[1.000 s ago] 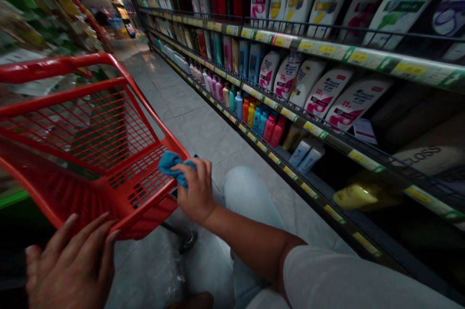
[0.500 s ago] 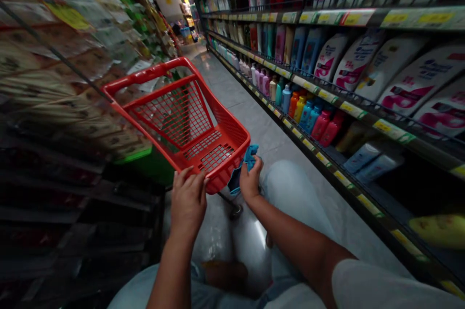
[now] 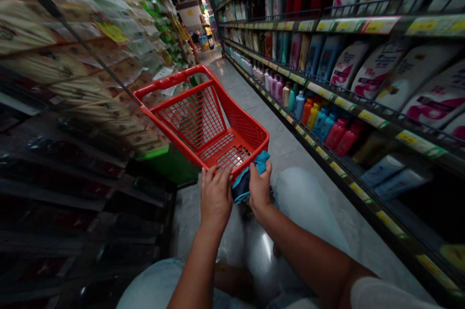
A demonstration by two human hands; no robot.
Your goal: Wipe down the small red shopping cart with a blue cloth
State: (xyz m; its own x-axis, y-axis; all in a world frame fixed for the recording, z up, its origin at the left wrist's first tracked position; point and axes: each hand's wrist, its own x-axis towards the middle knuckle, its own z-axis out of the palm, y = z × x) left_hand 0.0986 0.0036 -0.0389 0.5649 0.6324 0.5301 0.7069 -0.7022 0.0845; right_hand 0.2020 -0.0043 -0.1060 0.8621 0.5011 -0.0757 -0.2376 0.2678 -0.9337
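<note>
Head cam: left hand (image 3: 216, 196) has fingers curled over the near rim of the red cart (image 3: 247, 130). Right hand (image 3: 260, 189), at its 3 o'clock, is clenched round a blue cloth (image 3: 243, 184) against that rim.

Left hand (image 3: 216, 196) flat, right hand (image 3: 259, 188) perhaps clenched

I log, aisle stock:
- tiled floor (image 3: 261, 120), running down the middle
- right shelving (image 3: 370, 118), yellow price labels along each front edge
- white-and-pink pouches (image 3: 363, 76), middle shelf
- small coloured bottles (image 3: 319, 120), shelf below
- blurred packets (image 3: 90, 57), left rack
</note>
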